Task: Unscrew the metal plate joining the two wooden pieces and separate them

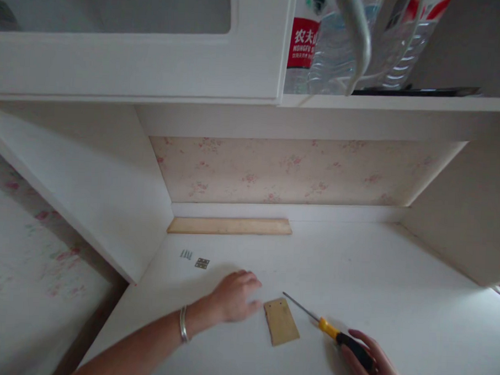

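My right hand (377,361) grips the black end of the handle of a screwdriver (330,328), its thin shaft pointing up and to the left. My left hand (237,295), with a silver bracelet at the wrist, holds nothing; its fingers are apart and slightly blurred. Between the hands, a small wooden piece (282,322) lies flat on the white surface, with small holes near its upper edge. The screwdriver's tip is just above and right of that piece. Behind my left hand are a metal hinge (202,263) and several small screws (186,254) in a row.
A long wooden strip (229,226) lies along the back of the white tabletop (354,269). Side panels (109,176) stand left and right. Overhead are a white cabinet door (135,69) and a shelf with plastic water bottles (333,50).
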`<action>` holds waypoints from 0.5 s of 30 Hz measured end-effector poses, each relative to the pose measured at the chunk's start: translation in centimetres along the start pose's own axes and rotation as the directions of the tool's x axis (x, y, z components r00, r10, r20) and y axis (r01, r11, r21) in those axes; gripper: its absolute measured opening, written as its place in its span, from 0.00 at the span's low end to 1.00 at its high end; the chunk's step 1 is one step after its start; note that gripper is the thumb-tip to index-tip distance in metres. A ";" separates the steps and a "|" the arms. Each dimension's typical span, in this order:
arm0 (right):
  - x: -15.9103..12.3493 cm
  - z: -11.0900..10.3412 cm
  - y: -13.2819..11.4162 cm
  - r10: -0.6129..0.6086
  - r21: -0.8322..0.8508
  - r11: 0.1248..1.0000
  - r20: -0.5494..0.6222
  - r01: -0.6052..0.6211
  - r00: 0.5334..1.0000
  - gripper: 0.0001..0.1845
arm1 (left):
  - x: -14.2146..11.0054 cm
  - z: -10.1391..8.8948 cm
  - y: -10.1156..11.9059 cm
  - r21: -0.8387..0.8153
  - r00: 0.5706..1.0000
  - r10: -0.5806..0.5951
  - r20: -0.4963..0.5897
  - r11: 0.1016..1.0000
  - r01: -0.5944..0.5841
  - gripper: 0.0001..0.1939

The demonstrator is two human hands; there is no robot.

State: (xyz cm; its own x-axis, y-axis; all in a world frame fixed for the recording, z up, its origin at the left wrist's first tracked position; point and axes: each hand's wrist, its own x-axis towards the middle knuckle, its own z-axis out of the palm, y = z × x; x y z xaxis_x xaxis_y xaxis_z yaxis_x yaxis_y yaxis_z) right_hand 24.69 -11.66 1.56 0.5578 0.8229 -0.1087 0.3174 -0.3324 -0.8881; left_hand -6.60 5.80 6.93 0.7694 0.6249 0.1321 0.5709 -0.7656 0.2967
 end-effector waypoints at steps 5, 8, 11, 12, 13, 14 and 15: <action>0.4 -0.5 -0.3 0.145 -0.038 0.989 0.074 -0.142 0.987 0.35 | -1.6 4.0 8.5 -0.078 0.999 0.020 -0.031 0.997 -0.022 0.34; 0.1 0.2 -1.1 0.327 0.125 0.934 0.082 -0.335 0.942 0.36 | -1.3 5.2 8.8 -0.061 0.999 0.014 -0.041 0.998 -0.016 0.23; -0.2 2.0 -2.2 0.384 0.447 0.801 0.126 -0.398 0.915 0.35 | -1.2 5.3 7.3 -0.032 0.998 0.030 -0.053 0.999 -0.032 0.14; -0.2 2.8 -2.6 0.381 0.515 0.761 0.135 -0.393 0.915 0.34 | -1.2 5.1 6.5 -0.014 0.998 0.031 -0.059 0.999 -0.032 0.13; -0.1 3.6 -3.1 0.371 0.552 0.740 0.143 -0.385 0.917 0.34 | -1.3 4.8 5.7 0.010 0.998 0.031 -0.062 0.999 -0.030 0.12; 0.1 4.4 -3.6 0.352 0.569 0.733 0.153 -0.373 0.924 0.33 | -1.4 4.4 4.7 0.038 0.998 0.028 -0.063 0.999 -0.025 0.11; 0.3 5.3 -4.2 0.327 0.575 0.734 0.166 -0.361 0.930 0.33 | -1.6 4.0 3.6 0.067 0.998 0.023 -0.057 0.998 -0.019 0.11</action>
State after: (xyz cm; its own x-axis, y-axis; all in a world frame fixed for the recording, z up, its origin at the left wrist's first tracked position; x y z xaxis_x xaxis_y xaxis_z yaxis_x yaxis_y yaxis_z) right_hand 19.44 -7.59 2.90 0.4953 0.7331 -0.4660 -0.4096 -0.2759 -0.8695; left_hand -4.61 1.42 4.02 0.7645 0.6153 0.1926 0.5744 -0.7856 0.2297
